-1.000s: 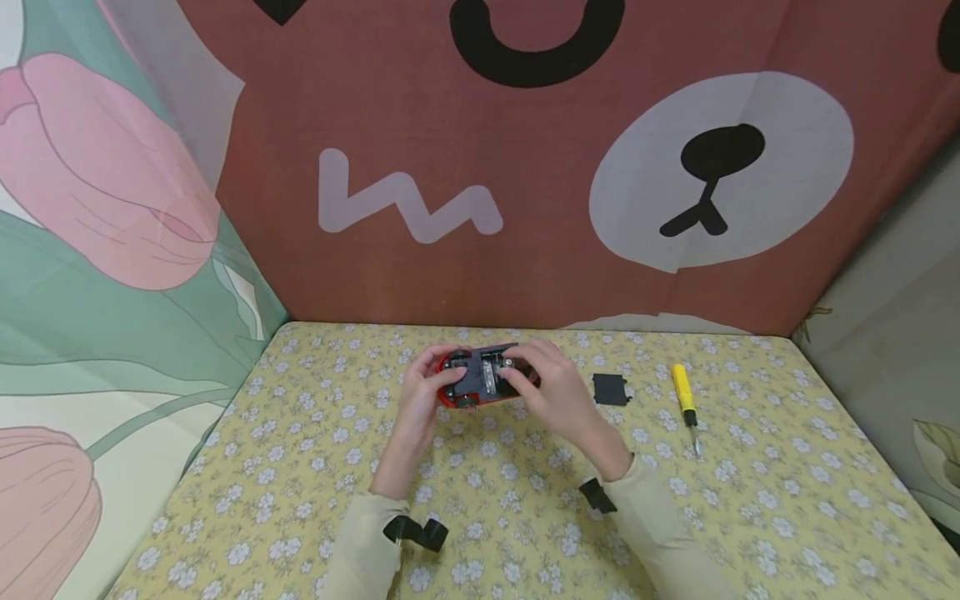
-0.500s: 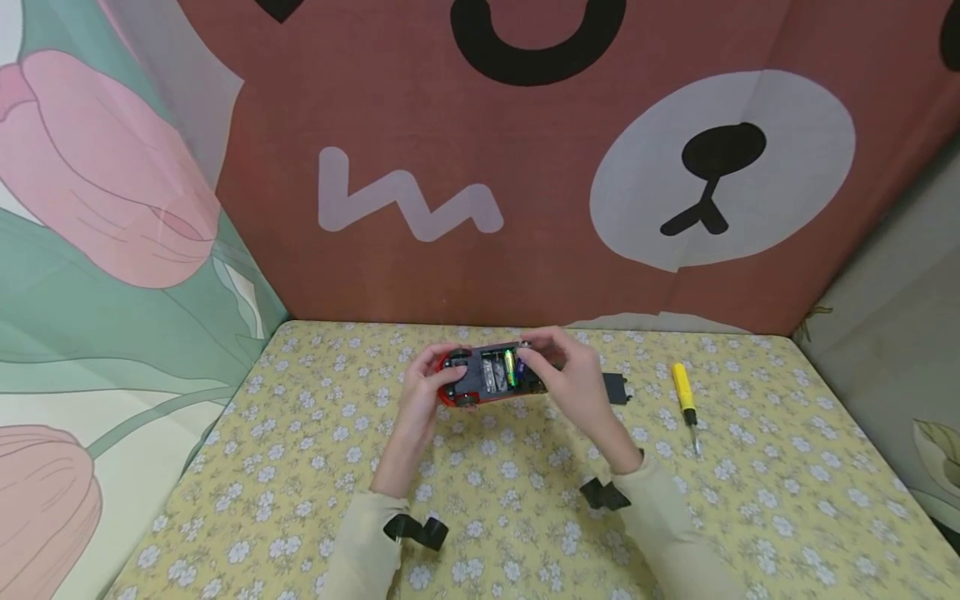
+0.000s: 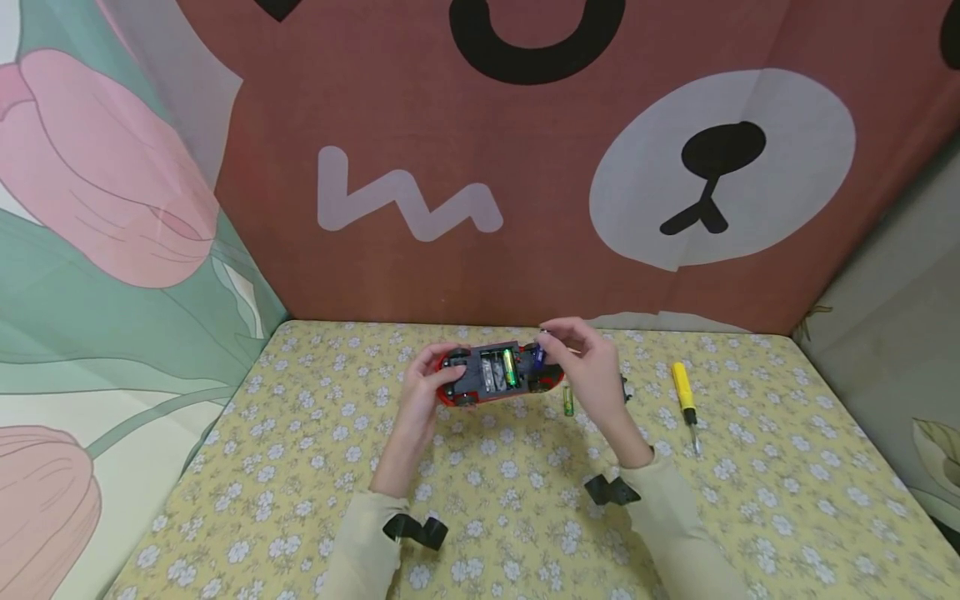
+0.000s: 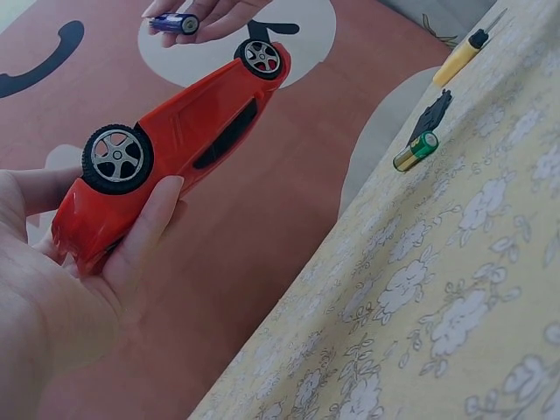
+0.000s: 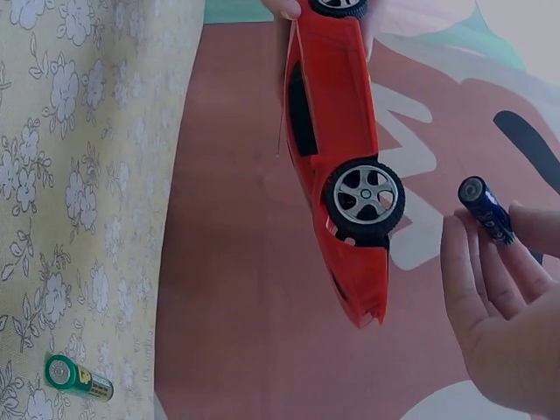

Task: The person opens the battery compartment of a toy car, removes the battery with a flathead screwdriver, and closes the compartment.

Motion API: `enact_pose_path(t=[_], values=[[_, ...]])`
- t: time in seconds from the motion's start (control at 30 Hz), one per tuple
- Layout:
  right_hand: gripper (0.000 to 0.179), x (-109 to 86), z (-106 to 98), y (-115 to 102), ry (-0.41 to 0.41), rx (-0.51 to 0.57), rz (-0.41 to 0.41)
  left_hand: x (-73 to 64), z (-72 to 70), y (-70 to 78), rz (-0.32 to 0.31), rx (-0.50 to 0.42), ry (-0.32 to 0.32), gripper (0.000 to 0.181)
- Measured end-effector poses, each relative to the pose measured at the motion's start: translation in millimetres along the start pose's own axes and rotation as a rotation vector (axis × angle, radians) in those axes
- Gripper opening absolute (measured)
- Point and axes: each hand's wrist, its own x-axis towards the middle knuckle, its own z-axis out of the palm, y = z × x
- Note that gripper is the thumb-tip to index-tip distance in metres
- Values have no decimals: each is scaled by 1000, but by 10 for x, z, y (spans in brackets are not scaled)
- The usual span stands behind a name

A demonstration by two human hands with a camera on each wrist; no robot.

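My left hand grips one end of a red toy car, held upside down above the table. The car's dark underside faces up, with an uncovered battery compartment. A green battery lies in that compartment, beside bare slots. My right hand pinches a blue battery between thumb and fingers. The right wrist view shows this battery apart from the car. On the table, next to the right hand, lies a loose green battery.
The black battery cover lies on the table, mostly hidden behind my right hand in the head view. Farther right lies a screwdriver with a yellow handle. A flowered cloth covers the table; a printed curtain hangs behind.
My right hand has moved right and away from the compartment, carrying the blue battery. The green batteries have come into view, and the cover is now mostly hidden. The left hand stays put.
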Motion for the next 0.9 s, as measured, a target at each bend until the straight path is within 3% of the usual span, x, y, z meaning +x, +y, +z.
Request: enact_pose_path(t=[0.9], values=[[25, 81, -164, 51, 58, 50, 78, -3, -22, 3, -11, -8, -4, 33]])
